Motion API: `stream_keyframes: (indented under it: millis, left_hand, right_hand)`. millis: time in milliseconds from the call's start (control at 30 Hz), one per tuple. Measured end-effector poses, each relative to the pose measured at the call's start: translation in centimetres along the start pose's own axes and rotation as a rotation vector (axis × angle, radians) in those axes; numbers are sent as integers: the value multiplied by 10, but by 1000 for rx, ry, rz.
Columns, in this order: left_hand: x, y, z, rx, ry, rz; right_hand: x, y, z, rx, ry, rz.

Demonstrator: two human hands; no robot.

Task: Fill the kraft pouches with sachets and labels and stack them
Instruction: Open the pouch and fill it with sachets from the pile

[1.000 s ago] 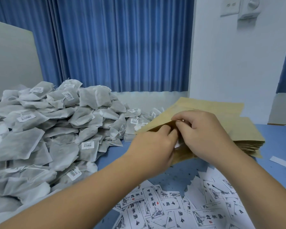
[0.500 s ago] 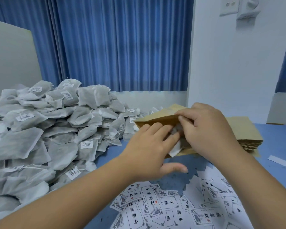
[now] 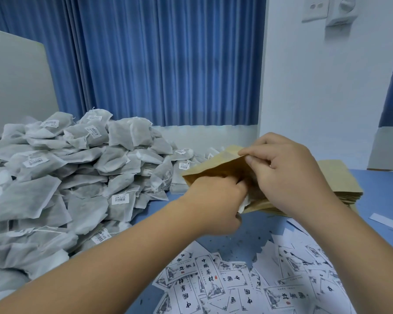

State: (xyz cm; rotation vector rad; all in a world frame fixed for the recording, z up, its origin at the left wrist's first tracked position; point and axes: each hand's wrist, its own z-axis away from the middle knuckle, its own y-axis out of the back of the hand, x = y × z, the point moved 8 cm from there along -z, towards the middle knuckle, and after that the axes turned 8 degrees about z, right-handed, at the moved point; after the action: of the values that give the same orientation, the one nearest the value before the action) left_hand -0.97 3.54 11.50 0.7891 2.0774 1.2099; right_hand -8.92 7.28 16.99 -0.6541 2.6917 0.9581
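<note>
Kraft pouch held open over the pouch stack, far right on the table; right grip pinches its upper lip, left grip curls round a white piece at its mouth. Sachets heap left, labels near.

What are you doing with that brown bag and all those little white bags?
A person is filling a kraft pouch. The right hand pinches its top edge to hold the mouth open. The left hand grips what looks like a white sachet at the pouch's mouth. A pile of sachets lies to the left, printed labels are spread in front, and a stack of pouches sits beneath the hands on the blue table.
</note>
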Motion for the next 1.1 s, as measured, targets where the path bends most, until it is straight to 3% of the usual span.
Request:
stream_keyframes:
  millis: [100, 167, 300, 400, 467, 667, 833, 1000, 1100]
  left_hand:
    - [-3, -5, -6, -129, 16, 80]
    - [-5, -3, -7, -126, 28, 65]
    - [0, 15, 2, 160, -12, -41]
    - [-1, 30, 18, 443, -90, 56]
    - [-3, 29, 27, 501, -116, 91]
    - [-8, 22, 23, 458, -86, 9]
    - [-6, 15, 11, 202, -69, -21]
    - [-11, 1, 0, 97, -76, 89]
    - [-14, -11, 0, 63, -135, 113]
  right_hand:
    - [1, -1, 0, -3, -12, -43]
    - [5, -1, -1, 9, -32, -27]
    - [11, 3, 1, 80, -56, 92]
    - [12, 6, 1, 112, -47, 110]
    - [12, 8, 1, 130, -39, 78]
    - [2, 1, 2, 92, 30, 74]
    - [-4, 6, 3, 132, 65, 42]
    - [-7, 8, 8, 189, 93, 96]
    - [-1, -5, 11, 117, 65, 227]
